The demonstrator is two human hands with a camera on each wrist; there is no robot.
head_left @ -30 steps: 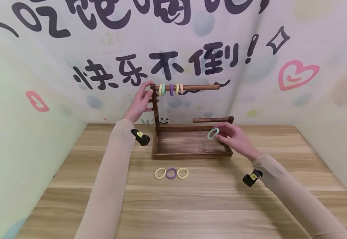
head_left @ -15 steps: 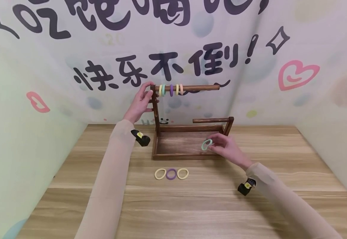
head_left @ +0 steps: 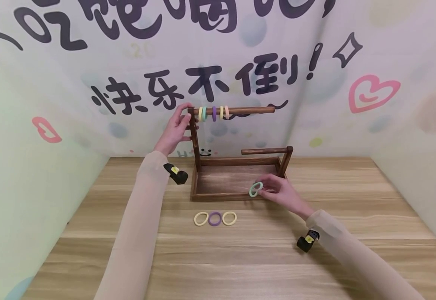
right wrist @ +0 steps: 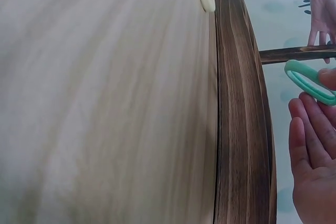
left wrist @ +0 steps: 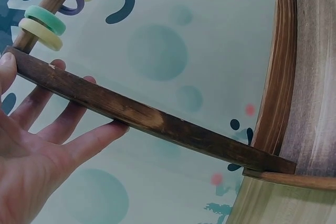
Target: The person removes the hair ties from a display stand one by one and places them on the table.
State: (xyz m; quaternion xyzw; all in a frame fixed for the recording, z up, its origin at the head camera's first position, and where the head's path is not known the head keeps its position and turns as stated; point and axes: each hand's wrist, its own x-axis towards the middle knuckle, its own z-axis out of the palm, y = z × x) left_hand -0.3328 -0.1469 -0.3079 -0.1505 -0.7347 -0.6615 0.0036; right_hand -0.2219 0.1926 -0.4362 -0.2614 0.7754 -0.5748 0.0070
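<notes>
In the head view my left hand (head_left: 173, 132) holds the top of the tall post (head_left: 196, 143) of a dark wooden stand. The left wrist view has its thumb on the near side and fingers behind the post. Several pastel hair ties hang on the upper bar (head_left: 251, 110), among them a purple hair tie (head_left: 214, 113) and a mint hair tie (left wrist: 44, 19). My right hand (head_left: 281, 193) pinches a mint green hair tie (head_left: 251, 190) between thumb and fingers, above the front edge of the stand's tray (head_left: 229, 198).
A yellow hair tie (head_left: 195, 219), a purple hair tie (head_left: 209, 219) and another yellow hair tie (head_left: 235, 219) lie in a row on the wooden table (head_left: 218, 258) before the tray. A shorter lower bar (head_left: 261, 151) sits at the stand's right. Behind stands a printed wall sheet (head_left: 158, 137).
My right hand has moved down, slightly left and toward me with the mint hair tie, from near the lower bar to the tray's front edge. The left hand stays on the post.
</notes>
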